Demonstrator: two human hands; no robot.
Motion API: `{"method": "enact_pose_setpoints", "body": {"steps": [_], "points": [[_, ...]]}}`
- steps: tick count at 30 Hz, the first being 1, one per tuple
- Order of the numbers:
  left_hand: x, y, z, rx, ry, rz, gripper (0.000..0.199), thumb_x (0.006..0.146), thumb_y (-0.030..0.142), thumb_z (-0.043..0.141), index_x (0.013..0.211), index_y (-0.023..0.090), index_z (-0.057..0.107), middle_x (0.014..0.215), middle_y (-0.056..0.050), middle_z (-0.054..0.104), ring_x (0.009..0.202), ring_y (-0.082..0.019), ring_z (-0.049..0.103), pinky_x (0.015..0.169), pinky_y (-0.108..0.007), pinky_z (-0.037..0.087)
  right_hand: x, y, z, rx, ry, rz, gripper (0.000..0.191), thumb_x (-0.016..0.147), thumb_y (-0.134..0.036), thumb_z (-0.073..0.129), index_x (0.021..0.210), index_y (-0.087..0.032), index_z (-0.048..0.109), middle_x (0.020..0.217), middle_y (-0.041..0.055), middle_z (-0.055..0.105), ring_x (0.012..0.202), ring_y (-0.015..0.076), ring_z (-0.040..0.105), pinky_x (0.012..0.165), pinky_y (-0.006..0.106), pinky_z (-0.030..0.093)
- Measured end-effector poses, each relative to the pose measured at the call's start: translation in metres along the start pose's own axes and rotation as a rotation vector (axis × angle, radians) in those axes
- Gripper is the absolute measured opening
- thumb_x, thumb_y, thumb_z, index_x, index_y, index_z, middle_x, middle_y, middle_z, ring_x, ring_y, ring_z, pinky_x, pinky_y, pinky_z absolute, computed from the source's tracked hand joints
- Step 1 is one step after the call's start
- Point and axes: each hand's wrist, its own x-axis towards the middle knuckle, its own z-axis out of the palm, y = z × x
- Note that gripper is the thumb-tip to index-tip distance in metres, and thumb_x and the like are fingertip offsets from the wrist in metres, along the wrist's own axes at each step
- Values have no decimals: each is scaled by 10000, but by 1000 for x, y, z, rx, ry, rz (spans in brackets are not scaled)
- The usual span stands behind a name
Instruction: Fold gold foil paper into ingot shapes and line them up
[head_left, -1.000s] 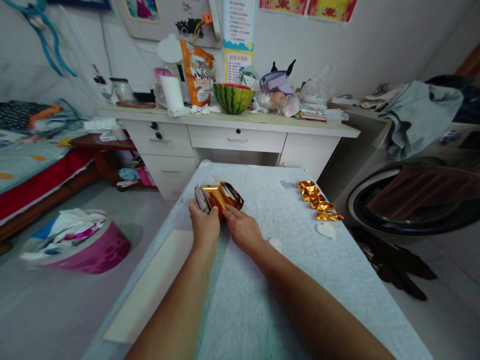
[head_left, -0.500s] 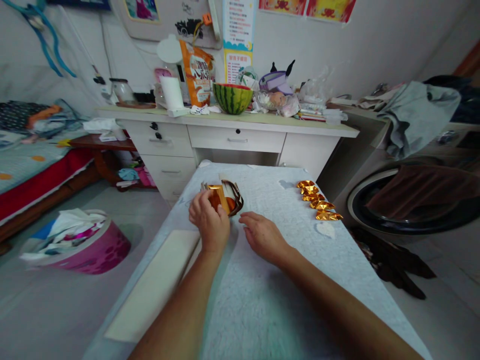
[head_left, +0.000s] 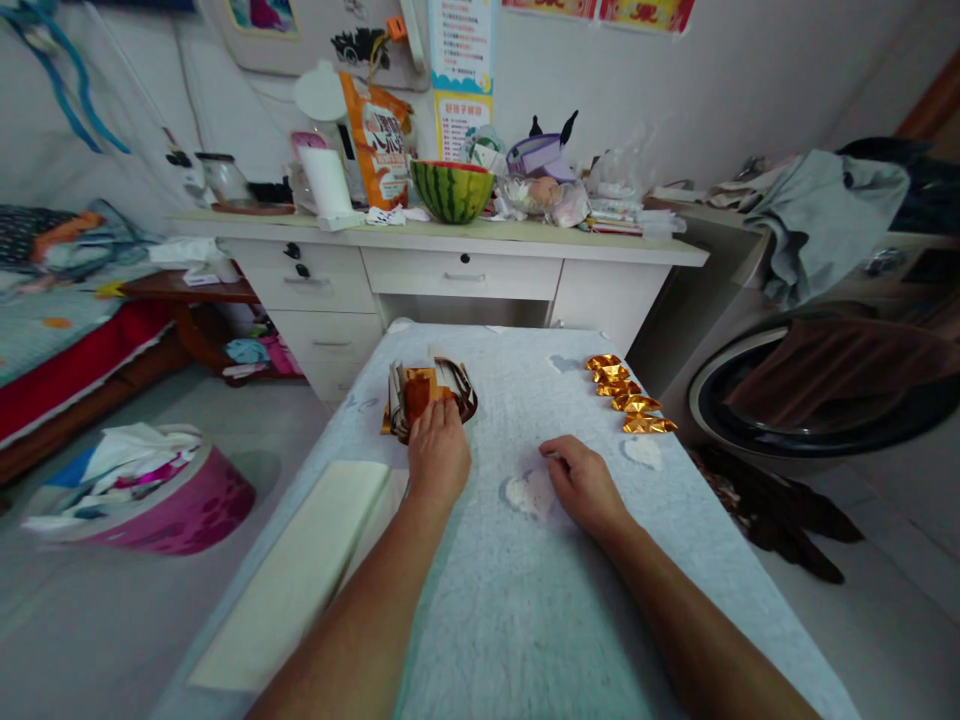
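Note:
On the cloth-covered table [head_left: 495, 580], my left hand [head_left: 440, 455] has its fingers together at the near side of a loose bundle of gold foil paper [head_left: 417, 392]. Its fingertips seem to pinch an edge of the foil, though the hand partly hides the contact. Brown curved strips [head_left: 466, 390] stick out at the bundle's right. My right hand [head_left: 589, 485] rests low over the table with curled fingers and no visible object in them. Farther right, several folded gold foil pieces [head_left: 634, 403] lie in a slanting row.
A long cream-coloured folded sheet [head_left: 300, 570] lies along the table's left side. Beyond the table stands a white desk [head_left: 465, 270] with a watermelon half [head_left: 452, 192] on it. A pink bin [head_left: 187, 510] is on the floor at left, a washing machine [head_left: 712, 390] at right.
My right hand has moved right, away from the bundle, and its fingers are more curled. My left hand has shifted from the bundle's left side to its near right part, uncovering more foil.

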Motion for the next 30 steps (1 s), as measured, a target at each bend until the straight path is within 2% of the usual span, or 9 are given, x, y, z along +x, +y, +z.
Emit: {"method": "enact_pose_setpoints", "body": {"steps": [3,8,16,20,23,26,30], "points": [[2,-2,-2,17,10,-16,444,852,92,398,1284,59,499,1265,-211,582,1188,-296,524,948,-418,415,2,3,0,25,27,43,210,831,-131,465,942,-185,635,920,48,662,862,171,614,796,295,477],[3,-3,-13,53,-36,6,320,853,122,421,1102,134,621,1025,-140,695,969,-274,629,792,-376,457,1,5,0,35,10,35,195,830,-137,463,912,-188,632,896,42,654,843,169,606,780,292,468],[1,-4,-19,78,-55,-43,284,864,144,389,920,164,666,821,-110,704,805,-252,661,689,-333,451,2,5,0,53,0,46,194,823,-137,465,913,-188,630,894,41,657,830,168,606,776,292,463],[-2,-2,-23,78,0,-29,227,846,274,490,949,137,638,892,-127,681,858,-279,625,728,-354,460,2,5,-1,73,4,50,198,820,-134,466,913,-186,632,898,42,658,838,167,605,779,290,461],[-2,-1,-23,114,7,16,296,802,347,568,987,125,630,962,-142,666,926,-306,583,777,-378,454,2,4,-2,69,5,48,198,815,-132,464,903,-188,632,883,37,656,820,163,602,762,285,461],[-2,-4,-20,119,-3,28,234,830,307,533,972,159,647,938,-116,676,886,-281,580,777,-367,440,2,4,-2,67,13,45,199,811,-132,466,902,-189,633,874,36,658,809,162,601,755,283,463],[-3,-5,-22,70,48,11,221,859,226,461,933,174,663,868,-93,688,823,-255,590,739,-354,416,1,5,-2,87,17,38,199,811,-128,469,900,-191,635,881,36,661,819,162,604,766,283,465]]}}
